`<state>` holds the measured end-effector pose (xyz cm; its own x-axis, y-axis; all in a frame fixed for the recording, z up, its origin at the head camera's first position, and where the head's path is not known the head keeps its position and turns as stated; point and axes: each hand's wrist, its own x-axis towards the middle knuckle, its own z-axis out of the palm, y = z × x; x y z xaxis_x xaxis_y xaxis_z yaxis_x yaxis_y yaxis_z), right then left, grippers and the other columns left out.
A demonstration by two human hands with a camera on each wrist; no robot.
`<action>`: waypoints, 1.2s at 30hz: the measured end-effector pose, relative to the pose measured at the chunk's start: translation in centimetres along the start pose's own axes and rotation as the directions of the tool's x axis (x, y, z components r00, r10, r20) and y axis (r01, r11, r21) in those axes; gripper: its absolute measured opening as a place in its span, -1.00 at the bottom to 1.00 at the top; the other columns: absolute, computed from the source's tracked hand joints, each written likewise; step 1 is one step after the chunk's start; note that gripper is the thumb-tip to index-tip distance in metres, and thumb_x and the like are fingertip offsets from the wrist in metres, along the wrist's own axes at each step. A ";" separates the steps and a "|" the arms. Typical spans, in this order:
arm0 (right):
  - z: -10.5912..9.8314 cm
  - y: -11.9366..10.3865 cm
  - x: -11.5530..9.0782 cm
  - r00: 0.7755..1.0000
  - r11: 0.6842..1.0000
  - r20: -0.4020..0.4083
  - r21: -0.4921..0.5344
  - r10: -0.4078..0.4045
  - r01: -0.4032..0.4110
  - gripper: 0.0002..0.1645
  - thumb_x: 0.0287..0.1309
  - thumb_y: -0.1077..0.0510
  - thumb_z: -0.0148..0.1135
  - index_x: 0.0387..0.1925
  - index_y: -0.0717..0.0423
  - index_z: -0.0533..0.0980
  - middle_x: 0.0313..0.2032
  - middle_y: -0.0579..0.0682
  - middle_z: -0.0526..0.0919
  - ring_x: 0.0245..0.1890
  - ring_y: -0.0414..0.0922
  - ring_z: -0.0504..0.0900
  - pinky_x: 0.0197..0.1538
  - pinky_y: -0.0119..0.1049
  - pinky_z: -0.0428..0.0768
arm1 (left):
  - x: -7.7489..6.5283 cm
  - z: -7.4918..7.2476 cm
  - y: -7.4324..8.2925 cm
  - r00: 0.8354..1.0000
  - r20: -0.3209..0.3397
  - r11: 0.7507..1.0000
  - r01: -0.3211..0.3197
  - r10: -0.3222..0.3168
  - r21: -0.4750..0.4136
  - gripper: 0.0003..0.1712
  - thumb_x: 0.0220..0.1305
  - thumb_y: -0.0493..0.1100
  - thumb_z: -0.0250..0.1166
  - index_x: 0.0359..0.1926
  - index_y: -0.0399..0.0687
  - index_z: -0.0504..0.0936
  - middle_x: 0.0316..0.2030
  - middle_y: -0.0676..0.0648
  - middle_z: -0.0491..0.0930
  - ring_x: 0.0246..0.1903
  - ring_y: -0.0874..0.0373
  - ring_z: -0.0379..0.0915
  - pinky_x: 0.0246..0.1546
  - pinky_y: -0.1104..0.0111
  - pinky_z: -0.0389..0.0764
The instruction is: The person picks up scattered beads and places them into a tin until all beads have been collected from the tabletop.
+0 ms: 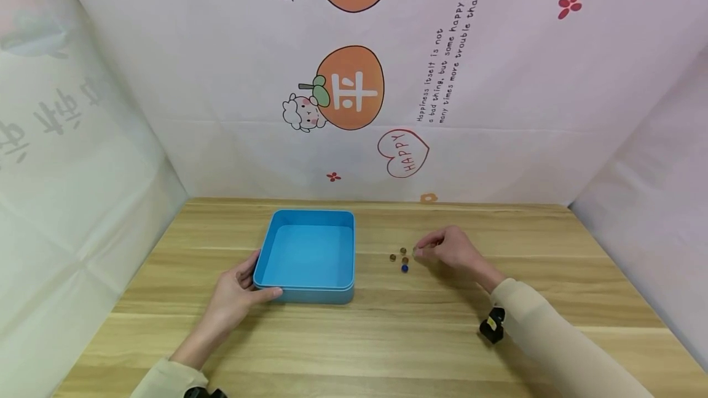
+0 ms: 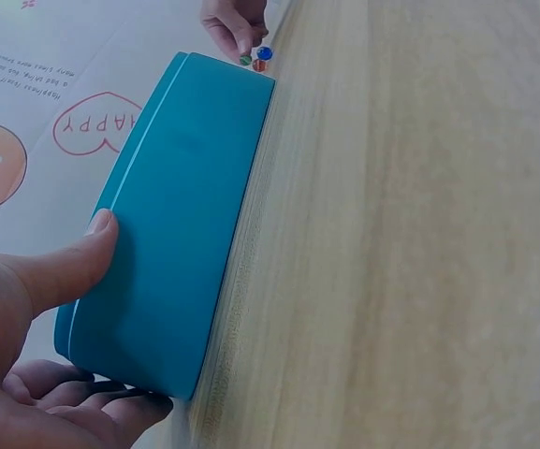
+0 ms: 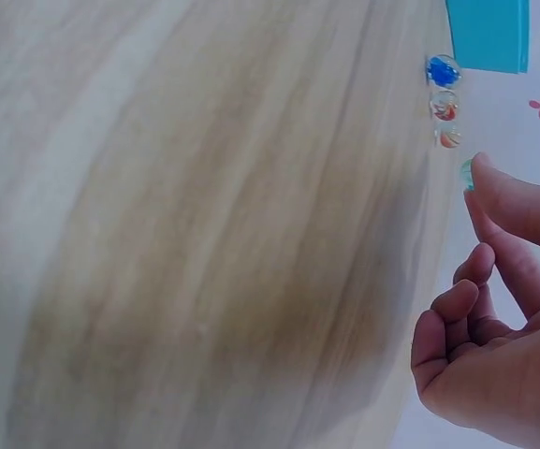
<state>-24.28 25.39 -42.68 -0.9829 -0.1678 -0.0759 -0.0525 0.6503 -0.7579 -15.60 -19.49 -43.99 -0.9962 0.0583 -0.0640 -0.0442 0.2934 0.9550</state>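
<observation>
A square blue plastic box (image 1: 318,295), with no lid on it, stands on the wooden table. At its near left corner my left hand (image 1: 229,293) holds it, the thumb (image 2: 73,267) against the front wall and the other fingers around the left side. To the right of the box my right hand (image 1: 456,249) pinches a clear greenish marble (image 3: 468,174) between thumb and index finger, low over the table. Beside those fingertips lies a small group of glass marbles: a blue one (image 1: 405,268), an orange-red one (image 3: 446,106) and two other brownish-looking ones.
The wooden tabletop (image 1: 354,349) ends at the back against a white printed cloth (image 1: 487,164). More white cloth (image 1: 61,220) hangs along the left, and another sheet (image 1: 652,201) along the right. Each sleeve carries a black wrist device (image 1: 492,325).
</observation>
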 end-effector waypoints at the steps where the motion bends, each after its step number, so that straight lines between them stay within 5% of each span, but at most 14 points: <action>1: -0.1 0.0 0.0 1.000 1.000 0.000 0.004 0.003 -0.003 -0.82 0.27 0.18 0.52 -0.14 0.18 0.79 -0.17 0.05 0.75 -0.28 -0.05 0.51 -0.25 -0.23 0.49 | 0.0 0.0 0.0 1.000 -0.001 1.000 -0.001 0.001 -0.002 0.20 0.19 -0.22 0.63 0.65 -0.29 0.06 0.58 -0.37 0.10 0.48 -0.26 0.19 0.32 0.12 0.49; 27: -1.8 -2.8 -0.1 0.999 0.998 -0.036 0.064 -0.022 0.024 -0.73 0.23 0.12 0.55 -0.10 0.20 0.79 -0.34 0.04 0.59 -0.34 -0.07 0.42 -0.32 -0.27 0.39 | 0.1 -0.2 0.1 1.000 0.001 1.000 -0.016 0.016 0.005 0.20 0.20 -0.20 0.63 0.65 -0.29 0.05 0.59 -0.37 0.08 0.49 -0.26 0.17 0.34 0.09 0.45; 36: -1.9 -3.8 0.2 1.000 0.999 -0.021 0.053 -0.006 0.007 -0.70 0.29 0.03 0.52 -0.05 0.13 0.80 -0.12 0.08 0.62 -0.14 -0.01 0.46 -0.15 -0.18 0.43 | 0.1 -0.2 -0.1 1.000 0.001 1.000 -0.015 0.015 0.004 0.20 0.19 -0.22 0.63 0.64 -0.31 0.06 0.58 -0.36 0.11 0.47 -0.26 0.22 0.31 0.13 0.51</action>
<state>-24.63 24.26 -38.61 -0.9861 -0.1558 -0.0581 -0.0495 0.6087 -0.7918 -15.76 -19.73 -44.02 -0.9967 0.0635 -0.0496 -0.0287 0.2961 0.9547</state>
